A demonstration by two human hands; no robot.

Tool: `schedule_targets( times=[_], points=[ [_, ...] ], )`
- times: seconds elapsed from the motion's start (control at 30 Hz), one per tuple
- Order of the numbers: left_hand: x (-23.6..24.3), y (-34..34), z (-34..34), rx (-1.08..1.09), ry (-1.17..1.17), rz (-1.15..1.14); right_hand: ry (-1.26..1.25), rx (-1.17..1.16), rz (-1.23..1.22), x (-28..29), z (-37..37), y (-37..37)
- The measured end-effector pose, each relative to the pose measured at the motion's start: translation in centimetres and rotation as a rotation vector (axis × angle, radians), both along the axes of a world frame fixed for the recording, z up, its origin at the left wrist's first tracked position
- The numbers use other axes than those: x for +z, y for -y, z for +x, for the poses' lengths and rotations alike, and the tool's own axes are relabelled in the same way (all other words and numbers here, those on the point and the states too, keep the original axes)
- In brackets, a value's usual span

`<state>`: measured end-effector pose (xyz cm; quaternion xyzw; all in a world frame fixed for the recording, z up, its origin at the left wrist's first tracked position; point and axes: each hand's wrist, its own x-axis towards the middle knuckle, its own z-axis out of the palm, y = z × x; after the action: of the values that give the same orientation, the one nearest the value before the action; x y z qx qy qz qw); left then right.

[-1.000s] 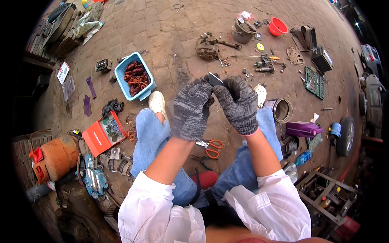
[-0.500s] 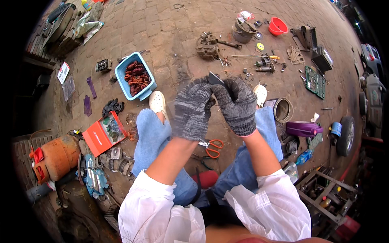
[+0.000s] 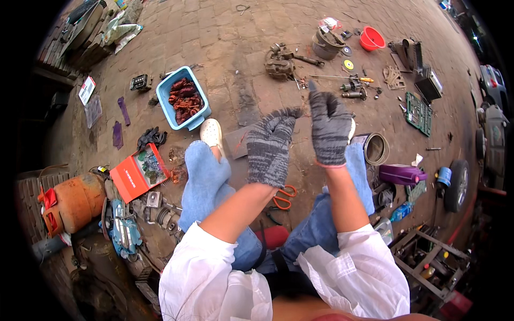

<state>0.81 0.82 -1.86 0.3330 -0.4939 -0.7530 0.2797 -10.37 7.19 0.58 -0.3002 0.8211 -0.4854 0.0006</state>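
Observation:
Both my hands wear grey and black striped knit gloves. My left hand (image 3: pixel 270 147) is closed, its fingertips pinched together, and I cannot make out what is in them. Behind it shows a flat grey sheet (image 3: pixel 237 142); whether the hand touches it is unclear. My right hand (image 3: pixel 329 128), to the right and a little higher, is closed on a thin dark flat piece (image 3: pixel 312 85) that sticks up past its fingers. Below my left wrist, between my legs, are orange-handled scissors (image 3: pixel 285 198), partly hidden by the forearm.
A blue tub (image 3: pixel 201 119) of reddish-brown coils stands ahead left, near an open red box (image 3: pixel 128 182). Greasy metal parts (image 3: pixel 279 67), a dark bucket (image 3: pixel 326 47) and a red bucket (image 3: pixel 371 38) stand ahead. At right are an open tin (image 3: pixel 376 148) and a green tool case (image 3: pixel 417 113).
My hands have come apart. The right has moved slightly right with the dark flat piece, while the left has lowered. The grey sheet now shows behind the left hand.

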Motion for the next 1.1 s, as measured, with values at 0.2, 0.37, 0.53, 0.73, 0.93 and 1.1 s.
schedule_targets(
  times=[0.2, 0.37, 0.53, 0.73, 0.93, 1.1],
  points=[
    [2.0, 0.1, 0.1, -0.013, -0.079, 0.25, 0.215, -0.153, -0.276, 1.5, -2.1, -1.6],
    [2.4, 0.6, 0.2, -0.031, -0.086, 0.13, 0.229, 0.164, -0.274, 2.1, 0.5, -1.5],
    [-0.8, 0.9, 0.6, -0.106, -0.142, -0.207, 0.114, 0.335, 0.044, 2.1, 1.7, -0.8],
    [0.6, 1.1, 0.6, -0.18, 0.294, -0.907, 0.088, 0.312, 0.021, 2.2, 1.7, -0.7],
    [2.2, 0.7, 0.5, -0.072, 0.288, -1.208, 0.129, 0.257, -0.017, 2.0, 1.0, -0.7],
    [-0.8, 0.4, 0.4, -0.034, 0.083, -0.481, 0.19, 0.346, -0.084, 3.0, 2.3, -0.5]
  ],
)
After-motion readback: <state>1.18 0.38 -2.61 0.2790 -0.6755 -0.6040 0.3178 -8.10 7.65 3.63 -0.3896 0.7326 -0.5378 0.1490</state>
